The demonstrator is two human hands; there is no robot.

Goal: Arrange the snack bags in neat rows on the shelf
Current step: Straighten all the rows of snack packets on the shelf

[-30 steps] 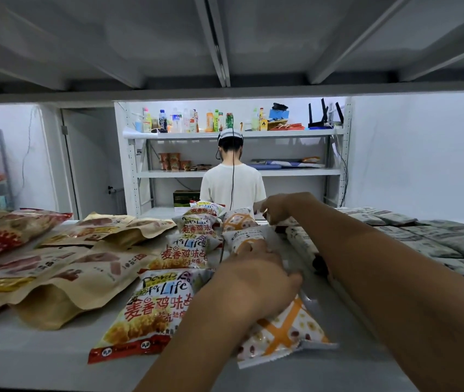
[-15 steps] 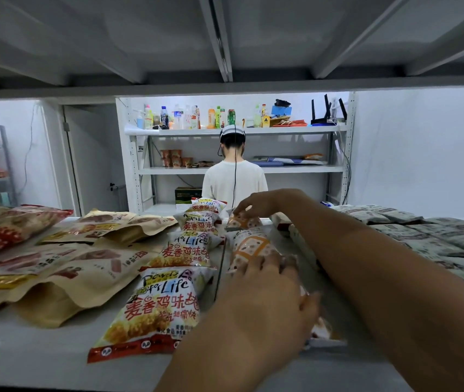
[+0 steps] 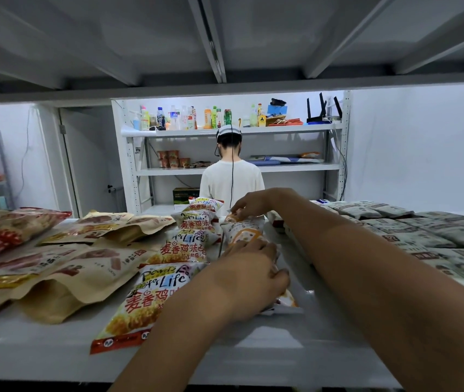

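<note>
**A:** Stock of the shelf [image 3: 281,349], left to right. Give every position against the chicken-snack row [image 3: 185,244].

**B:** Item one: red bags [image 3: 13,224], far left of the row, heaped and overlapping. Item two: kraft pouches [image 3: 83,267], just left of the row, skewed, some lying across others.

**A:** And the row itself?

**B:** Single file running front to back, bags lapped like shingles. It looks finished.

**A:** Right of it?

**B:** Orange-and-white bags, touching the row's right side, a second file forming. The left hand [image 3: 250,278] lies palm-down over the near orange bag [image 3: 288,299], fingers bent across it. I cannot tell whether it grips or only presses. The right hand [image 3: 250,203] is level with the row's back end and pinches the top edge of the far orange bag [image 3: 236,217]. Last item: grey-green packets [image 3: 423,230], well right of the row, lying flat in lines.

**A:** Progress?

**B:** Roughly midway, I'd judge. The chicken file and the grey-green packets seem settled. The orange file is in hand. The pouches and red bags are not yet straightened.
</note>
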